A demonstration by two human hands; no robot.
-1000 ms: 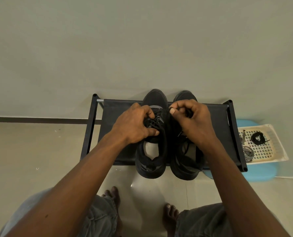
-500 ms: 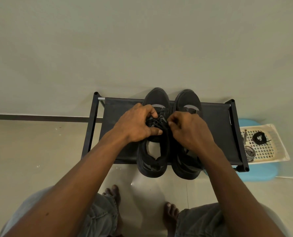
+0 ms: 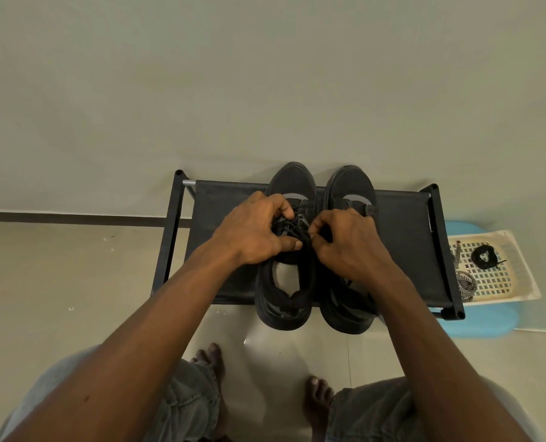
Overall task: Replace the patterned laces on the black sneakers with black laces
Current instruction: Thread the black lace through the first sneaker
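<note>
Two black sneakers stand side by side on a low black rack, toes toward the wall. The left sneaker carries a black lace across its eyelets. My left hand curls over that lacing and pinches the lace with thumb and fingers. My right hand pinches the same lace from the right side and partly hides the right sneaker. A coiled black lace and a patterned black-and-white lace lie in a cream basket at the right.
The cream perforated basket rests on a light blue stool just right of the rack. A plain wall rises behind the rack. My bare feet and knees are on the tiled floor in front.
My right hand came down and left from above the right sneaker's toe to the left sneaker's lacing, uncovering the right sneaker's front. My left hand stayed put on the laces.
</note>
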